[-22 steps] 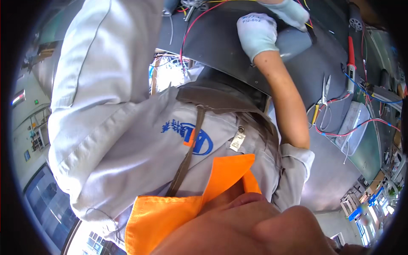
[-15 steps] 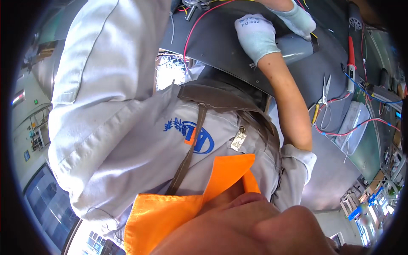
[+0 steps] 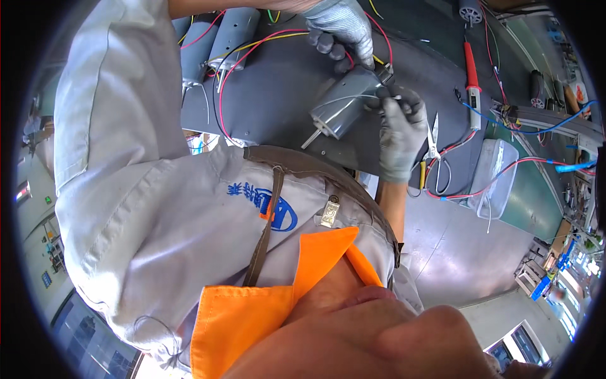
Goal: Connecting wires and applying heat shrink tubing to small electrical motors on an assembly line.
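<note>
A grey cylindrical motor [image 3: 347, 101] lies tilted on the dark bench, its metal shaft toward me. My left hand [image 3: 341, 28], in a pale glove with dark fingertips, reaches in from the upper left. Its fingers are curled, and one tip touches the motor's far end beside red and yellow wires; whatever it pinches is hidden. From the right, my gloved right hand [image 3: 404, 129] is closed at the same end. Between its fingertips is a thin white strand [image 3: 344, 97] that arcs over the motor's body.
More grey motors [image 3: 233, 41] with loose wires stand at the upper left. To the right lie scissors [image 3: 433, 142], a red-handled tool [image 3: 471, 66] with a cord, and a clear plastic tray [image 3: 495, 177]. A metal rail [image 3: 543, 120] runs along the far right.
The view has shifted, bringing more of the motors at left into sight. My right hand has drawn back toward me, uncovering the motor, and the white strand now shows across it.
</note>
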{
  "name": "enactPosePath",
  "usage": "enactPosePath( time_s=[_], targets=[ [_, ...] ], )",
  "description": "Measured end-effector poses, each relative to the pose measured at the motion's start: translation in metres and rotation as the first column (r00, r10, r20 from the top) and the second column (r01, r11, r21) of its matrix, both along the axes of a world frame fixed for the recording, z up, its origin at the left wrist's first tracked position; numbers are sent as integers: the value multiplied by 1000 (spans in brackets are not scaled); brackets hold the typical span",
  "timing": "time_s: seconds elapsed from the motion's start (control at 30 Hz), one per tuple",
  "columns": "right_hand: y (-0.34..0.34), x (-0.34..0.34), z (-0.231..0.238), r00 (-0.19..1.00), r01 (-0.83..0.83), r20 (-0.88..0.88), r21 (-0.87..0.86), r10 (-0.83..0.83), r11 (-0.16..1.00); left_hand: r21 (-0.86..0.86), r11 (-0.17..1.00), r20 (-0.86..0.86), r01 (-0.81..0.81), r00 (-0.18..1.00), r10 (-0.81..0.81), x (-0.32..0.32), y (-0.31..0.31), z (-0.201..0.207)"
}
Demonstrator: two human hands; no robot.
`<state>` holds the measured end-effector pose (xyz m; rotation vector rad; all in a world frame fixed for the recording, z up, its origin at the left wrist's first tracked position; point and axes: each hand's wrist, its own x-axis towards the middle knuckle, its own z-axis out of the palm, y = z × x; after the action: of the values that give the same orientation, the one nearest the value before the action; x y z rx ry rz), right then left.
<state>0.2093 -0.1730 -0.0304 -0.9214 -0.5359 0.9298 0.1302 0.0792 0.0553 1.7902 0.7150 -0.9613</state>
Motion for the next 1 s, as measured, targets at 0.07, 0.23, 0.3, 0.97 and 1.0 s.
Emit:
enactPosePath(
  time_s=[0.07, 0.23, 0.3, 0.97, 1.0],
  targets=[
    [8, -3, -9, 883, 196, 439, -23, -166, 980, -109, 993, -67, -38, 997, 31, 2, -6, 14],
    [15, 7, -8, 681, 208, 725, -48, -109, 977, 76, 967, -129, -243, 959, 251, -9, -27, 21],
    [17, 14, -8, 562, 152, 820, 21, -104, 988, -61, 940, -83, -335, 940, 330, -20, -36, 13],
    [43, 57, 17, 999, 32, 27, -221, -27, 975, -121, 769, 775, -627, 424, 468, -6, -91, -73],
    [42, 57, 18, 999, 14, 41, -243, -4, 970, -130, 770, 754, -625, 442, 486, -5, -91, -73]
  ],
)
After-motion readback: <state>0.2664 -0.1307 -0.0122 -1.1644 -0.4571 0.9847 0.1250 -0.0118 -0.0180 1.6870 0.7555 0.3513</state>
